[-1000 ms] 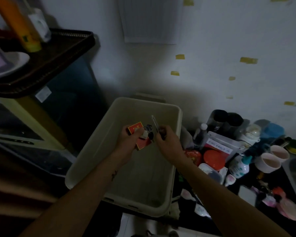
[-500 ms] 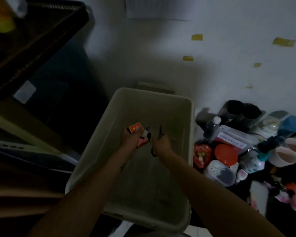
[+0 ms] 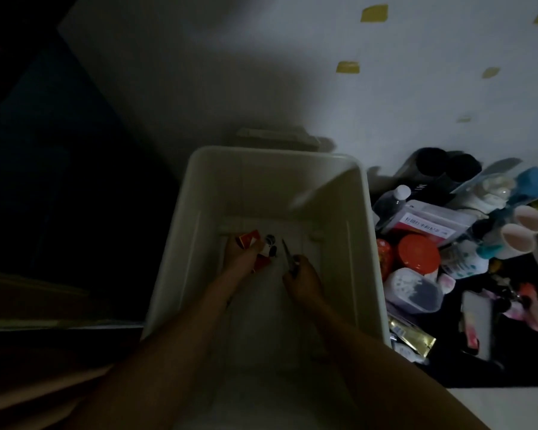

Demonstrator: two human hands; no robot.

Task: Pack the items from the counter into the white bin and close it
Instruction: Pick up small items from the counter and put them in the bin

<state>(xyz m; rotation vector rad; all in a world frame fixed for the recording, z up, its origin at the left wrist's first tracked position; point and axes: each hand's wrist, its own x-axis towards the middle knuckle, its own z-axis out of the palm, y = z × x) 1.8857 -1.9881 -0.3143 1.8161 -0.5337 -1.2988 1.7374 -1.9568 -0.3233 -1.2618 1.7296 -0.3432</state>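
Observation:
The white bin (image 3: 364,231) stands open in front of me, its floor bare apart from my hands. Both hands reach deep inside it. My left hand (image 3: 241,254) grips small red boxes (image 3: 249,238) and a small dark item (image 3: 271,243) near the far end of the bin floor. My right hand (image 3: 303,276) holds a thin pair of scissors (image 3: 286,251), blades pointing up and away. The two hands are a short gap apart. The scene is dim, so fine detail of the held items is hard to read.
To the right, a dark counter (image 3: 510,361) is crowded with items: a red-lidded jar (image 3: 418,254), a lidded white container (image 3: 413,291), a labelled box (image 3: 429,223), a bottle (image 3: 392,198), two cups (image 3: 522,228), gold packets (image 3: 413,336). A white wall rises behind; dark furniture stands left.
Both hands have gone down from rim height to the bin floor, still carrying the red boxes and the scissors. My view has tilted downward and closer to the bin.

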